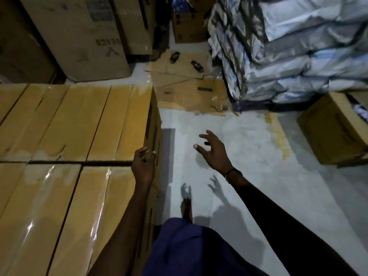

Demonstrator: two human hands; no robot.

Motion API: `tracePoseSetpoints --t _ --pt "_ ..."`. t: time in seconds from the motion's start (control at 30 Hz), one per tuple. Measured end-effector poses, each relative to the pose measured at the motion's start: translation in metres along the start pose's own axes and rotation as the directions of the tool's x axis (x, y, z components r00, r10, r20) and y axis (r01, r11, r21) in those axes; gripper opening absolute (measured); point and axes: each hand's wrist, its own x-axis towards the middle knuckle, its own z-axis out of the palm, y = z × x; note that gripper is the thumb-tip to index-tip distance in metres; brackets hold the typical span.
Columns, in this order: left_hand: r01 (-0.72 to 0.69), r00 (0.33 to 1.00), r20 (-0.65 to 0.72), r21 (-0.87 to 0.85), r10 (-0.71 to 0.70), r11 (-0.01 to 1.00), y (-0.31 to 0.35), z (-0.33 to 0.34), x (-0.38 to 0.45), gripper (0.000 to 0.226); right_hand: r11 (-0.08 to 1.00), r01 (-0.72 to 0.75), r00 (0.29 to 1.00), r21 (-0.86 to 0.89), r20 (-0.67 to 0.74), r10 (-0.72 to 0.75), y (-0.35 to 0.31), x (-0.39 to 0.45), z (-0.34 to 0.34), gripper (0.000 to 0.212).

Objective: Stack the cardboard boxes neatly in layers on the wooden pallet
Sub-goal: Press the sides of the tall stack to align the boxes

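Currently, you stand between placements. Your left hand (143, 165) sits at the right edge of the stacked boxes (65, 148), fingers loosely curled and gripping nothing; whether the fingertips touch the cardboard cannot be told. Your right hand (214, 151) hovers over the bare floor (249, 176) at centre frame, fingers spread wide, its grip empty.

The stacked boxes fill the left half of the frame, long taped cartons laid side by side with their tops roughly level. The wooden pallet is hidden beneath them.

Judged from this layout, the visible layer looks set, and the step in hand is fetching the next carton. A loose box (334, 128) lies on the floor at the right edge of the frame, beside the pile of wrapped sacks (288, 46). More cartons (79, 36) stand at upper left.

Next move: turn toward a loose carton, take it with both hands, then align it square with the seams already laid.
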Motion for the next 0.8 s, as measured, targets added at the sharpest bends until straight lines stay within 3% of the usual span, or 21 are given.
tracePoseSetpoints --t 0.3,0.53,0.8 --pt "-0.089 0.995 -0.043 0.075 0.092 0.993 0.065 0.092 0.164 0.031 0.998 0.046 0.998 0.051 0.043 -0.048 -0.008 0.215 -0.02 0.049" --pt "-0.074 0.99 -0.113 0.07 0.082 0.995 0.082 0.159 0.261 0.028 0.995 0.103 0.982 -0.005 0.157 -0.101 0.021 0.374 -0.038 0.051" --pt "0.042 0.93 -0.368 0.058 -0.018 0.997 0.123 0.24 0.375 0.028 0.971 0.237 0.904 0.037 0.357 -0.235 0.028 0.581 -0.062 0.049"
